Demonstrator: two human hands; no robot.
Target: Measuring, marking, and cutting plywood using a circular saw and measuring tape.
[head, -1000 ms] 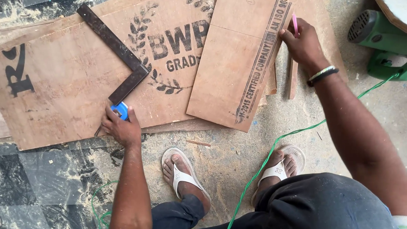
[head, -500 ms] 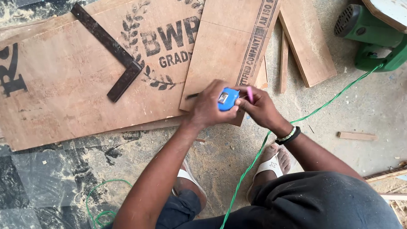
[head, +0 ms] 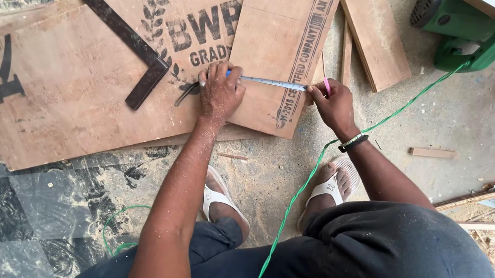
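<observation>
Stretching tape measure (head: 273, 83) across small plywood board (head: 280, 50), frame centre. Left hand (head: 220, 93) clamped on tape case; right hand (head: 334, 104) pinching tape end and pink pencil (head: 327, 86) at board edge. Steel square (head: 129, 44) upper left; green saw (head: 457, 30) upper right.

Both arms are stretched forward and down. The left hand (head: 219, 92) lies flat with fingers pressed down. The right hand (head: 332, 102) is closed in a pinch, its wrist bent.
</observation>
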